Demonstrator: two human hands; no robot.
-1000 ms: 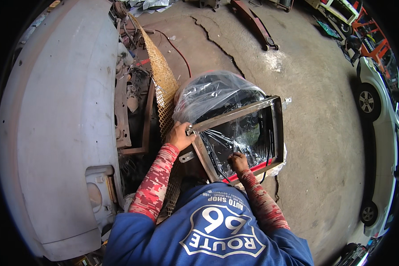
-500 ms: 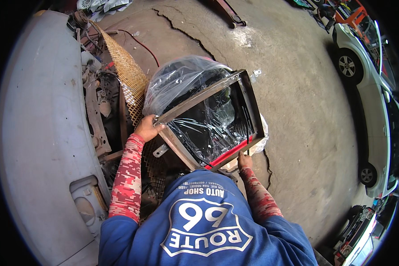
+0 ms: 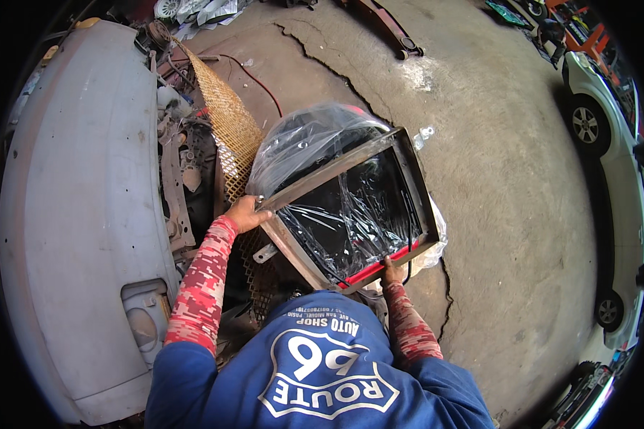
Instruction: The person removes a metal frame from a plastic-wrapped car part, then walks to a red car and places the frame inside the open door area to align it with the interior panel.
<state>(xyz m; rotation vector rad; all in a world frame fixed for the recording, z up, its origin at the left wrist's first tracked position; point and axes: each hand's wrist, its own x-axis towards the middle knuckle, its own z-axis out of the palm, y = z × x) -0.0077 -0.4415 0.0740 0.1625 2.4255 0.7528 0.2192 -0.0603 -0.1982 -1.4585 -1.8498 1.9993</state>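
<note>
Radiator (image 3: 350,211), plastic-wrapped, was held tilted above the cracked floor (image 3: 508,186) beside the car (image 3: 86,214); left hand (image 3: 245,213) and right hand (image 3: 391,272), grips closed on opposite frame edges, best kept level.

My left hand (image 3: 247,213) is stretched out front, fingers clamped shut. My right hand (image 3: 392,272) sits closer in, also gripping tight, both forearms angled forward.
</note>
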